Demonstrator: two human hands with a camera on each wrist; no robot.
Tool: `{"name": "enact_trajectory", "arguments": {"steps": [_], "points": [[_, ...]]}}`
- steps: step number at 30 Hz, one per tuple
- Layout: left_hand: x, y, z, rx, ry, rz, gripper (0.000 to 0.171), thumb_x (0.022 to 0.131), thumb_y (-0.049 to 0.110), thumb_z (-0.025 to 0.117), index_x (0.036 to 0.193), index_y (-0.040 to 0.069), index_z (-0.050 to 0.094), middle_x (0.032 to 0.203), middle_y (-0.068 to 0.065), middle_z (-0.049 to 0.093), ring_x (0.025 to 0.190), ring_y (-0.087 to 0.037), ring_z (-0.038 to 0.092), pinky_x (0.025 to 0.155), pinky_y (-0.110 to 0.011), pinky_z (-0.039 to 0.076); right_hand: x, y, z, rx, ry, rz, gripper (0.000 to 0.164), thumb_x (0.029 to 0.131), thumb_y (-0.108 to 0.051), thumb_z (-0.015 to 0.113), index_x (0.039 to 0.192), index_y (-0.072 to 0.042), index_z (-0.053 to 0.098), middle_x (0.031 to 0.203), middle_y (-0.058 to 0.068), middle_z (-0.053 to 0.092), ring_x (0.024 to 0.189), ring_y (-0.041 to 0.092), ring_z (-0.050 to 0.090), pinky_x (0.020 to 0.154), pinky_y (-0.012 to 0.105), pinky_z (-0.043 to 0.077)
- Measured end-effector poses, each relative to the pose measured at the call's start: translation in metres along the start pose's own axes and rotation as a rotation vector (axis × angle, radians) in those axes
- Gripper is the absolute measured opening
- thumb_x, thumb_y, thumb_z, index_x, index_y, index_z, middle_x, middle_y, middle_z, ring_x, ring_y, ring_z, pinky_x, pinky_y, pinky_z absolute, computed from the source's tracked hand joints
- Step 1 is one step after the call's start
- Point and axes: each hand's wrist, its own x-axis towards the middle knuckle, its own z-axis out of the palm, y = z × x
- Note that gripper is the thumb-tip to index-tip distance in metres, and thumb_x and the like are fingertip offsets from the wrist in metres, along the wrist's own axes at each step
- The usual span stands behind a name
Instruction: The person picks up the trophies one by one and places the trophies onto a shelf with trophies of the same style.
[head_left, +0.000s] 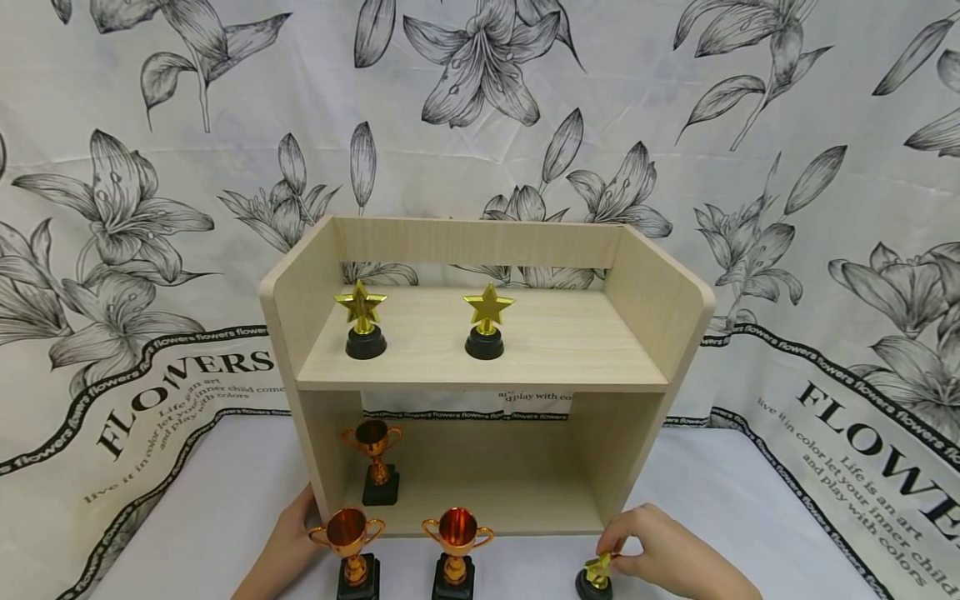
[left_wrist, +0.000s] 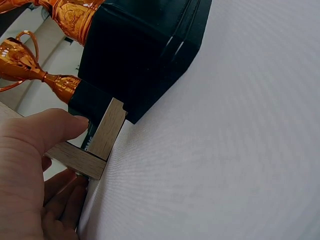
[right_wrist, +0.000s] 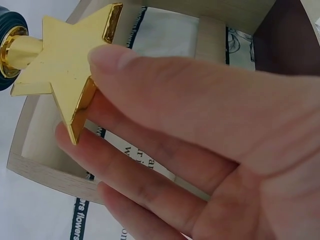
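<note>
And the right hand point(head_left: 660, 554) has it: thumb and fingers pinch the top of a shiny gold star trophy on a round black base point(head_left: 595, 581), out at the scene's near right. My grip is on the star end, so the base is the free end, pointing down and away from my fingers; whether it touches the white counter point(head_left: 525, 571) I can't tell.

Here's the relation that matters, as I judge it: the pale wood-grain two-tier shelf point(head_left: 662, 287) is on the far side of my trophy, and the bare right stretch of its upper board point(head_left: 573, 350) lies up, far and slightly left of it. The board's front edge comes in between, so getting there would call for height first, with the long axis kept upright, base down.

Up on that board, two matching gold star trophies point(head_left: 360, 321) point(head_left: 489, 321) stand upright, one at the left, one near the middle. Below, a copper-coloured two-handled cup on a square black base point(head_left: 381, 485) stands at the left of the lower compartment; two more such cups point(head_left: 357, 575) point(head_left: 453, 575) are at the near side.

My left hand point(head_left: 288, 533) is well apart from the star, holding the shelf's left side panel low down, thumb and fingers around its edge. The right is plainly nearer.
</note>
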Motion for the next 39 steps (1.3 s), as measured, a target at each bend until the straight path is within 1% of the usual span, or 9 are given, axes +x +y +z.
{"name": "enact_trajectory", "arguments": {"steps": [2,7,13,16,21,28,32,36,39], "points": [[0.000,0.000,0.000,0.002,0.003,0.002,0.083,0.079,0.033,0.074,0.145,0.005,0.031,0.140,-0.022,0.043,0.129,-0.043,0.036,0.099,-0.063,0.031,0.000,-0.001,0.000,0.011,-0.004,0.008,0.008,0.082,-0.016,0.070,0.088,-0.019,0.073,0.084,-0.010,0.068,0.078,0.000,0.056,0.068,0.023,0.050],[-0.001,-0.001,0.000,0.022,0.017,0.013,0.083,0.079,0.033,0.074,0.144,0.003,0.033,0.137,-0.023,0.045,0.127,-0.043,0.039,0.098,-0.063,0.033,0.000,-0.005,0.000,0.021,-0.007,0.021,0.006,0.083,-0.019,0.070,0.088,-0.019,0.073,0.084,-0.012,0.068,0.078,0.000,0.056,0.068,0.023,0.050],[-0.001,-0.002,0.001,0.026,0.024,0.024,0.082,0.079,0.032,0.074,0.143,0.002,0.033,0.135,-0.023,0.047,0.125,-0.043,0.042,0.097,-0.061,0.035,-0.001,-0.007,-0.001,0.032,-0.016,0.039,0.006,0.083,-0.018,0.069,0.088,-0.020,0.073,0.085,-0.012,0.067,0.078,0.000,0.056,0.069,0.023,0.050],[-0.001,-0.002,0.001,0.016,0.012,0.011,0.083,0.079,0.032,0.074,0.144,0.002,0.032,0.136,-0.023,0.046,0.126,-0.042,0.041,0.097,-0.061,0.035,-0.001,-0.008,-0.001,0.031,-0.015,0.033,0.007,0.084,-0.019,0.069,0.089,-0.020,0.073,0.085,-0.012,0.067,0.079,0.000,0.056,0.069,0.023,0.050],[-0.001,-0.001,0.000,0.014,0.000,-0.012,0.085,0.079,0.034,0.074,0.145,0.003,0.030,0.138,-0.023,0.044,0.127,-0.043,0.039,0.098,-0.062,0.033,-0.002,-0.009,-0.001,0.022,-0.010,0.000,0.007,0.084,-0.020,0.069,0.090,-0.019,0.073,0.086,-0.011,0.068,0.080,0.000,0.057,0.069,0.024,0.051],[0.000,0.000,0.000,0.015,0.002,0.004,0.085,0.079,0.033,0.074,0.145,0.002,0.030,0.139,-0.024,0.043,0.128,-0.045,0.038,0.098,-0.064,0.032,-0.002,-0.012,-0.002,0.022,-0.007,0.049,0.008,0.083,-0.021,0.070,0.090,-0.019,0.073,0.086,-0.015,0.067,0.079,0.000,0.057,0.070,0.025,0.051],[0.000,0.000,0.000,0.013,0.009,0.006,0.086,0.078,0.032,0.075,0.144,0.002,0.031,0.139,-0.025,0.042,0.128,-0.046,0.037,0.099,-0.064,0.031,-0.002,-0.014,-0.002,0.016,0.002,0.045,0.009,0.083,-0.022,0.070,0.091,-0.020,0.073,0.086,-0.015,0.067,0.080,0.001,0.057,0.070,0.024,0.051],[0.000,0.000,0.000,-0.002,0.000,-0.009,0.085,0.079,0.033,0.074,0.145,0.002,0.030,0.140,-0.025,0.041,0.129,-0.045,0.036,0.099,-0.064,0.031,-0.002,-0.015,-0.003,0.020,0.011,0.033,0.009,0.084,-0.023,0.069,0.092,-0.021,0.072,0.086,-0.015,0.067,0.080,0.001,0.056,0.070,0.023,0.050],[0.000,0.001,0.000,-0.002,-0.005,-0.020,0.082,0.080,0.034,0.072,0.144,0.003,0.031,0.139,-0.024,0.043,0.128,-0.045,0.038,0.099,-0.063,0.032,-0.002,-0.015,-0.003,0.017,0.016,0.005,0.009,0.085,-0.024,0.068,0.093,-0.021,0.072,0.088,-0.016,0.067,0.079,0.000,0.056,0.070,0.023,0.050]]}}
